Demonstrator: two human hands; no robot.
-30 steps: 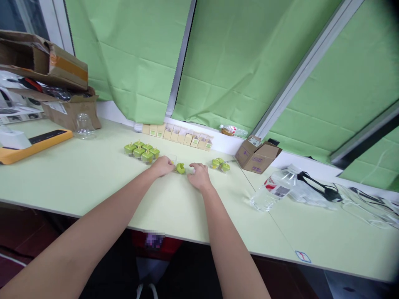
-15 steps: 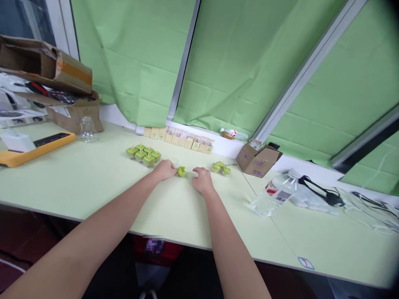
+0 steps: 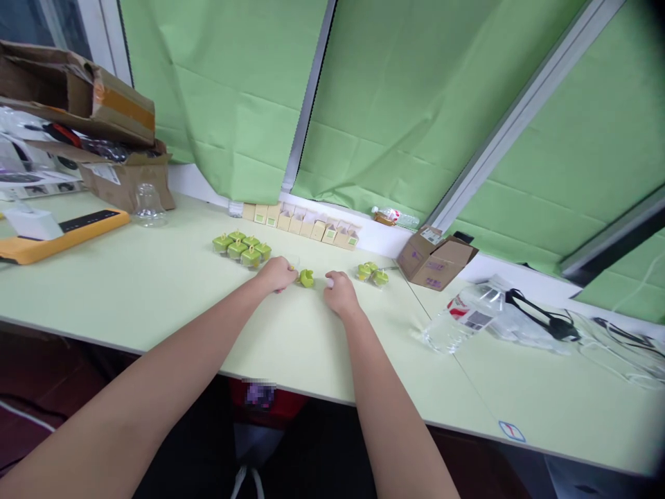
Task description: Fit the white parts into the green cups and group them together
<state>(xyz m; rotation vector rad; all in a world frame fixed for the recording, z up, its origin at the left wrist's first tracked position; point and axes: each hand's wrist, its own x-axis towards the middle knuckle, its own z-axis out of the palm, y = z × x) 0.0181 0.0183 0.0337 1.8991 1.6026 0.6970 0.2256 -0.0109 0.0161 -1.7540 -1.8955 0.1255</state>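
My left hand (image 3: 278, 272) rests on the pale green table (image 3: 156, 298) with its fingers curled. A small clear piece (image 3: 294, 264) lies at its fingertips, too small to tell if it is gripped. A small green cup-shaped piece (image 3: 306, 278) lies on the table between my hands, free of both. My right hand (image 3: 340, 292) sits just right of it with its fingers pinched on a small pale piece (image 3: 329, 281). A cluster of several green pieces (image 3: 242, 248) stands left of my left hand. Two more green pieces (image 3: 373, 273) lie right of my right hand.
A row of small tan boxes (image 3: 301, 223) lines the wall. An open cardboard box (image 3: 435, 260), a lying plastic bottle (image 3: 457, 320) and black cables (image 3: 545, 319) are at the right. A glass dome (image 3: 149, 206), a yellow device (image 3: 62, 235) and stacked cartons (image 3: 77, 104) are at the left.
My right hand's fingers have curled in and drawn slightly back from the green piece. The left hand stays by it. The view has shifted a little.
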